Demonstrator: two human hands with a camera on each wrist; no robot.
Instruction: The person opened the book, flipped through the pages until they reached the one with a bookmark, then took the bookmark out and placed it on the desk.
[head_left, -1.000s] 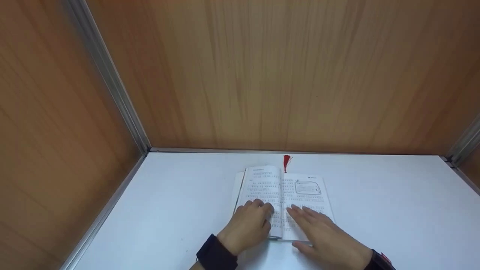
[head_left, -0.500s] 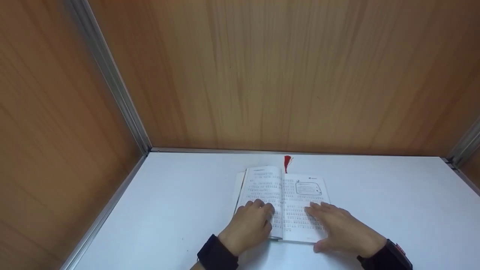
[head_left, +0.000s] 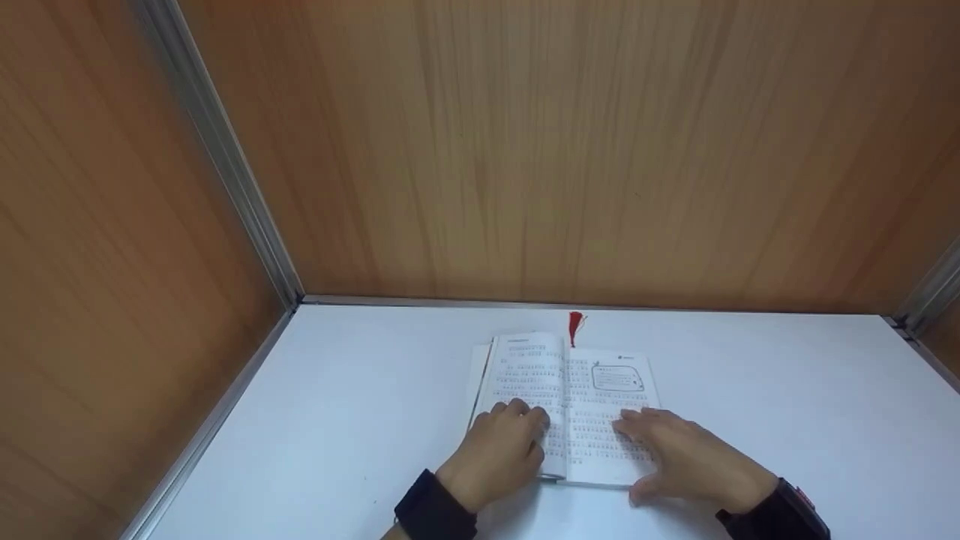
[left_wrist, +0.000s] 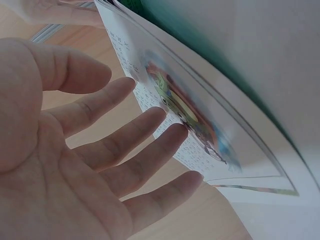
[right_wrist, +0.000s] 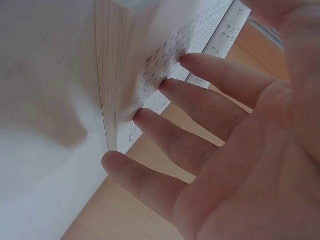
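An open book (head_left: 566, 405) lies flat on the white table (head_left: 750, 420), near the middle of it and just short of the wooden back wall (head_left: 570, 150). Its spine runs away from the person toward that wall, so its long axis points front to back, with the printed lines reading across; the tops of the pages face the wall. A red tassel (head_left: 574, 327) sticks out from the far end of the spine onto the table.

The person's left hand (head_left: 499, 450) rests on the lower part of the left page, fingers loosely spread with their tips touching the paper, gripping nothing. The right hand (head_left: 686, 461) lies on the lower right page near its outer edge, fingers straight and slightly fanned, pressing the sheet down; the thumb sits off the book's near edge on the table. In the right wrist view the fingertips (right_wrist: 170, 87) meet the printed page beside the stacked page edges. Dark cuffs (head_left: 431, 514) cover both wrists
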